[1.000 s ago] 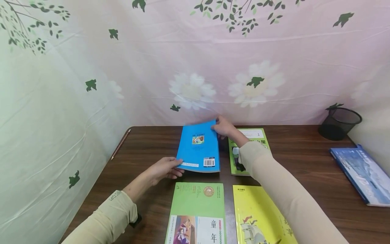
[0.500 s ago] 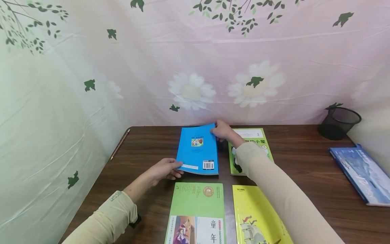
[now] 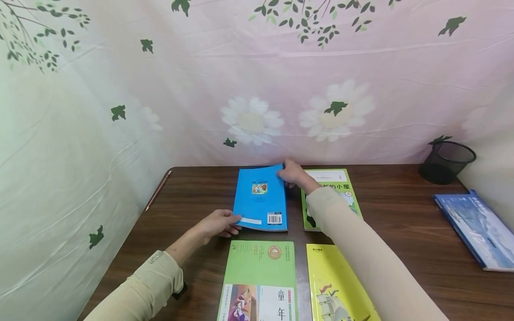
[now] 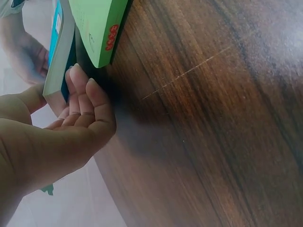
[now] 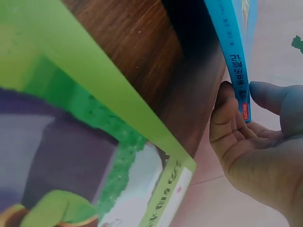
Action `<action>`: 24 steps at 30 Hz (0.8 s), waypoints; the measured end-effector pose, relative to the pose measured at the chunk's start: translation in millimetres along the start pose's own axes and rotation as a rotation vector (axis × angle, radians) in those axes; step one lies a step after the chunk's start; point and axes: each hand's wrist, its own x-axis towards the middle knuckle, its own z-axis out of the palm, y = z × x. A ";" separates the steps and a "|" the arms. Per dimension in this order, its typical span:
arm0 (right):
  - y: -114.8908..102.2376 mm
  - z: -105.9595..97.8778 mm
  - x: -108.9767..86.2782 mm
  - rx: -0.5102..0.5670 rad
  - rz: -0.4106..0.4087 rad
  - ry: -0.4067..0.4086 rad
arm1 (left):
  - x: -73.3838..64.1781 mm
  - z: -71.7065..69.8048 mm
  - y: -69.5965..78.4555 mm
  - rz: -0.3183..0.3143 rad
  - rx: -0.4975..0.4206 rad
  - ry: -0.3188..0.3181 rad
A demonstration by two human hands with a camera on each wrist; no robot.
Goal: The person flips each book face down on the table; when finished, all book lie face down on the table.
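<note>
A blue book (image 3: pixel 261 200), back cover up with a barcode, is held between both hands near the far table edge. My left hand (image 3: pixel 218 224) pinches its near left corner, thumb on top and fingers underneath, as the left wrist view also shows. At the far right corner my right hand (image 3: pixel 295 173) pinches the book, thumb on one face and curled fingers on the other; the right wrist view shows the blue spine (image 5: pixel 235 66) there. Right of it lies a green book (image 3: pixel 333 178), partly behind my right forearm. Nearer lie another green book (image 3: pixel 261 263) and a yellow book (image 3: pixel 331 272).
On the right side of the dark wooden table (image 3: pixel 401 214) lie a blue-white book (image 3: pixel 478 232) and, farther back, a black mesh pen holder (image 3: pixel 445 162). A pencil (image 3: pixel 158 189) lies along the left edge. A flowered cloth (image 3: pixel 192 102) hangs behind the table.
The blue book has come down slightly toward the table and a little nearer, with both hands keeping their grip. The other books stay where they were.
</note>
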 end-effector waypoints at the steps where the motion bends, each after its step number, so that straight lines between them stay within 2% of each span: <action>1: 0.8 1.1 0.7 -0.005 0.005 -0.003 | 0.5 0.3 -0.7 -0.002 0.006 0.003; 8: 5.2 5.9 2.9 -0.027 0.060 -0.029 | 1.3 0.5 -1.7 -0.007 0.048 0.022; 15: 5.9 7.0 1.8 -0.043 0.062 -0.025 | 1.4 2.8 -0.2 -0.005 0.132 0.045; 24: 6.6 10.8 4.1 -0.075 0.066 -0.001 | 2.9 6.9 -1.5 0.021 0.247 0.106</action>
